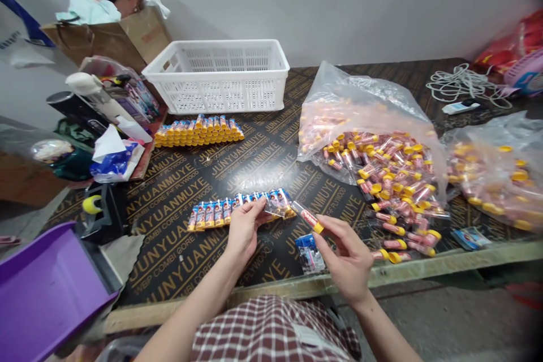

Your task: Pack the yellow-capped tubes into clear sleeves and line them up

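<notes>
My right hand (348, 257) pinches a small clear tube (306, 216) by its yellow cap; a red-and-white printed piece shows inside. Between the thumb and fingers of my left hand (244, 230) is a small clear plastic piece (274, 209), whose kind I cannot make out. Just beyond both hands lies a row of blue-labelled tubes (218, 213) with yellow caps, partly hidden by my left hand. A stack of blue printed cards (310, 253) lies by my right hand. To the right, many unlabelled tubes (396, 172) spill from a clear plastic bag (339, 104).
A white basket (220, 93) stands at the back, with stacked labelled tubes (199, 131) before it. Left are a tape dispenser (104, 212), tissues (116, 155) and a purple dustpan (51, 288). A second bag of tubes (498, 172) and a coiled cable (466, 86) lie right.
</notes>
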The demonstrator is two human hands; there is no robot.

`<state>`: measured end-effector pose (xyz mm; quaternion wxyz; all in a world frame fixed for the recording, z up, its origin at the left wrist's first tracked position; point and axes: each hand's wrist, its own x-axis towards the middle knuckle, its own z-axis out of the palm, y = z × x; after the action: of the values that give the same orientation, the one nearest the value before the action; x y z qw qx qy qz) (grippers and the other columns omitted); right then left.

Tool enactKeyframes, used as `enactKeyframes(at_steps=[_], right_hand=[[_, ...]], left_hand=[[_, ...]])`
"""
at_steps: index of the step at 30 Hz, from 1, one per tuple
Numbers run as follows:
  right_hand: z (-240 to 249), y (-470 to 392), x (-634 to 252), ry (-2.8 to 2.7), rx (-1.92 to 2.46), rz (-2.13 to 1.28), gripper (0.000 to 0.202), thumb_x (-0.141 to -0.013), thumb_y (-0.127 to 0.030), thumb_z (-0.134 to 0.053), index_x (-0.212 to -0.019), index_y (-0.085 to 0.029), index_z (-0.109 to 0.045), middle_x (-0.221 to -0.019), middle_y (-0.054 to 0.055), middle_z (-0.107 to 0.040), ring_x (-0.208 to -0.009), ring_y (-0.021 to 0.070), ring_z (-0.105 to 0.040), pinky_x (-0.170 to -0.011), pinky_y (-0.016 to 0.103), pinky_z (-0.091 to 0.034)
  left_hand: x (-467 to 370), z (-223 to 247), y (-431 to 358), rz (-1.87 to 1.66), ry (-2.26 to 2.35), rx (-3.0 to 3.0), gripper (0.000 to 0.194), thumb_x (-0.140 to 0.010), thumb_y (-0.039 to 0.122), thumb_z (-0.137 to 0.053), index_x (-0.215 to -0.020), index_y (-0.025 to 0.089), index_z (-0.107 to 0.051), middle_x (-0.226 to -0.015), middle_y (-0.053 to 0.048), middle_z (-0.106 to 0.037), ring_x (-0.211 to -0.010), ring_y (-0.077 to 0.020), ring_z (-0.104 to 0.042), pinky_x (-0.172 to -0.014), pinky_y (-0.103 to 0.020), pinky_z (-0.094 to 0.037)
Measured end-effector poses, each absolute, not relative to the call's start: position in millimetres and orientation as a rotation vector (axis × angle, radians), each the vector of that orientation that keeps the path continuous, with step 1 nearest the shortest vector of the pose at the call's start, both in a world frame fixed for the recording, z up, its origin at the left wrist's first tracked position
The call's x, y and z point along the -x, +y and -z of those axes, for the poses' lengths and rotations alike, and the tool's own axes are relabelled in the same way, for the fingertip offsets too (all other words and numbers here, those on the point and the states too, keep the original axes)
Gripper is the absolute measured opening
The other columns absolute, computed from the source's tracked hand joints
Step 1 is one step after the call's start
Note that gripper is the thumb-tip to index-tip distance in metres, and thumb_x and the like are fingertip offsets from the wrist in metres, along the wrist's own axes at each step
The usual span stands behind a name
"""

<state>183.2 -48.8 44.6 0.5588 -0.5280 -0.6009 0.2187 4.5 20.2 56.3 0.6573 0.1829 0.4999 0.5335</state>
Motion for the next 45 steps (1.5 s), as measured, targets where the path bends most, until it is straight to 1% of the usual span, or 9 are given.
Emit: enactKeyframes(at_steps=[5,9,12,17,20,22,24,31,45], right_hand=[[-46.4,-49.4,-180.9,-1.537,1.23,-0.434,0.038,-0.078,-0.01,-0.061,-0.111,-0.029,-0.063,-0.104,0.005,-0.066,-0.097,0.0225,-0.062,-0.084,0.041,-0.052],[-48.7,-50.9,-176.5,-1.657,1.176,-0.469,0.041,-0.078,-0.008,-0.06,-0.113,-0.029,-0.062,-0.106,0.006,-0.065,-0.096,0.0208,-0.063,-0.084,0.038,-0.053],[-48.0,-51.6,-175.0,-1.698,1.16,-0.543,0.042,-0.081,-0.007,-0.056,-0.116,-0.029,-0.061,-0.111,0.006,-0.062,-0.1,0.0201,-0.061,-0.087,0.036,-0.052],[-44.0,-48.0,-177.1,-1.744,1.157,-0.58,0.044,-0.08,-0.006,-0.052,-0.117,-0.03,-0.06,-0.097,0.005,-0.058,-0.091,0.0173,-0.06,-0.079,0.032,-0.054],[-43.9,-44.4,-178.4,-1.778,1.161,-0.537,0.064,-0.072,-0.007,-0.056,-0.131,-0.029,-0.046,-0.117,0.008,-0.05,-0.109,0.0234,-0.053,-0.091,0.041,-0.05],[-44.2,-42.5,-179.3,-1.797,1.115,-0.607,0.079,-0.066,-0.007,-0.056,-0.138,-0.028,-0.033,-0.137,0.01,-0.037,-0.123,0.0281,-0.043,-0.098,0.047,-0.045],[-43.7,-41.7,-180.3,-1.81,1.045,-0.733,0.086,-0.063,-0.006,-0.054,-0.141,-0.027,-0.026,-0.146,0.009,-0.027,-0.128,0.0299,-0.038,-0.1,0.048,-0.043],[-36.2,-44.3,-181.0,-1.769,0.928,-0.95,0.088,-0.058,-0.004,-0.051,-0.14,-0.026,-0.027,-0.135,0.009,-0.044,-0.123,0.0275,-0.047,-0.104,0.046,-0.04],[-34.0,-45.3,-175.6,-1.659,0.902,-0.982,0.088,-0.058,-0.002,-0.051,-0.139,-0.026,-0.027,-0.134,0.009,-0.045,-0.117,0.0263,-0.052,-0.1,0.045,-0.045]], left_hand=[[-5.5,-54.1,19.9,-1.232,1.147,-0.403,0.033,-0.049,0.037,-0.083,-0.063,0.011,-0.067,-0.06,-0.001,-0.066,-0.054,-0.0096,-0.057,-0.057,-0.024,-0.05],[-8.6,-54.5,16.6,-1.224,1.131,-0.483,0.033,-0.056,0.039,-0.08,-0.067,0.011,-0.066,-0.064,0.0,-0.065,-0.058,-0.0098,-0.059,-0.058,-0.023,-0.051],[-10.3,-58.1,12.7,-1.182,1.056,-0.529,0.03,-0.061,0.036,-0.078,-0.075,0.014,-0.062,-0.069,0.001,-0.065,-0.062,-0.0105,-0.061,-0.06,-0.024,-0.052],[-9.5,-62.8,5.1,-1.015,0.964,-0.571,0.041,-0.061,0.029,-0.079,-0.094,0.016,-0.06,-0.07,0.0,-0.068,-0.06,-0.0117,-0.063,-0.06,-0.024,-0.052],[-9.7,-62.5,-1.7,-0.838,0.89,-0.643,0.035,-0.062,0.031,-0.078,-0.087,0.009,-0.065,-0.071,-0.005,-0.069,-0.06,-0.0126,-0.063,-0.061,-0.025,-0.052],[-10.7,-61.8,-6.5,-0.753,0.865,-0.674,0.032,-0.064,0.033,-0.077,-0.08,0.008,-0.066,-0.069,-0.006,-0.068,-0.06,-0.0123,-0.062,-0.061,-0.025,-0.051],[-12.2,-60.9,-10.3,-0.714,0.859,-0.684,0.032,-0.064,0.034,-0.077,-0.079,0.008,-0.067,-0.069,-0.005,-0.068,-0.06,-0.012,-0.061,-0.06,-0.024,-0.05],[-15.6,-58.4,-15.6,-0.673,0.853,-0.678,0.034,-0.061,0.033,-0.079,-0.082,0.008,-0.068,-0.07,-0.005,-0.067,-0.06,-0.0123,-0.061,-0.059,-0.023,-0.049],[-17.5,-59.8,-18.3,-0.7,0.854,-0.635,0.033,-0.06,0.032,-0.079,-0.079,0.008,-0.067,-0.069,-0.004,-0.066,-0.058,-0.0111,-0.06,-0.056,-0.021,-0.048]])
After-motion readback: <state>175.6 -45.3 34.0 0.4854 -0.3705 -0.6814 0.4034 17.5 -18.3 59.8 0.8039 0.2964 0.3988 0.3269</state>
